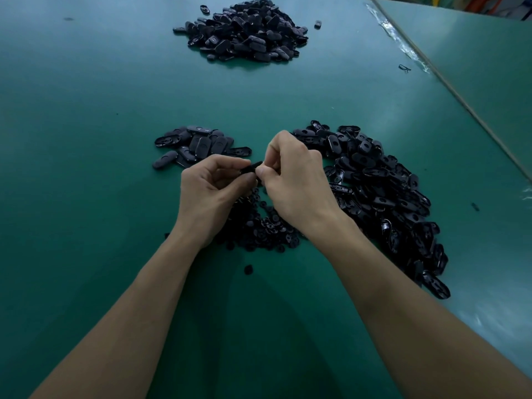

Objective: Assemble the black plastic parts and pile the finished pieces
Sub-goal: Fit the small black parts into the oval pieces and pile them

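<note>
Both hands meet over the middle of the green table (86, 116). My left hand (211, 194) and my right hand (296, 180) pinch one small black plastic part (252, 167) between their fingertips. Below the hands lies a heap of small round black pieces (260, 226). A long heap of open oval black shells (383, 191) curves along the right. A small group of oval black pieces (198, 145) lies just beyond my left hand. A large pile of oval black pieces (247, 31) sits at the far side.
A second green table (475, 61) adjoins on the right, across a taped seam (403, 44). Stray black bits lie near the seam (404, 68), at the right (475, 206) and near my forearms (248, 269).
</note>
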Demonstrator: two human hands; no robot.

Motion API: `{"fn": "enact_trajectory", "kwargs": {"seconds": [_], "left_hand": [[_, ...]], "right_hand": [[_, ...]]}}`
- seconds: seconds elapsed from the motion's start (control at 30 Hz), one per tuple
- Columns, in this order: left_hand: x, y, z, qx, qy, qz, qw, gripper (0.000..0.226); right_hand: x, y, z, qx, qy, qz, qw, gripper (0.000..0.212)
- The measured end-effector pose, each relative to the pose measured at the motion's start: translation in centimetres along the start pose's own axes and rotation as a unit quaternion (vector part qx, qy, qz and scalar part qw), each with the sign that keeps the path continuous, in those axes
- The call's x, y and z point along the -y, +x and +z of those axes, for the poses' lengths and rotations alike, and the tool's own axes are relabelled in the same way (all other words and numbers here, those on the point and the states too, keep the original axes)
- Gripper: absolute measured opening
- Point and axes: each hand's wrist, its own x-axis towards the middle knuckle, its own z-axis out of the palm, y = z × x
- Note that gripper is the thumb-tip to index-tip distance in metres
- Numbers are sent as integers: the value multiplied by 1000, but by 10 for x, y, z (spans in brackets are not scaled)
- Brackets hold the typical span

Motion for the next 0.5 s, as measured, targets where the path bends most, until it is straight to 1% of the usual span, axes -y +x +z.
{"fn": "enact_trajectory", "kwargs": {"seconds": [0.3, 0.5], "left_hand": [[-1, 0, 0, 10, 0, 3, 1000, 23], [1, 0, 1, 7, 33, 1, 999, 21]], "right_hand": [[2, -2, 1, -23, -12, -31, 999, 25], [1, -3, 5, -55, -34, -35, 997, 41]]}}
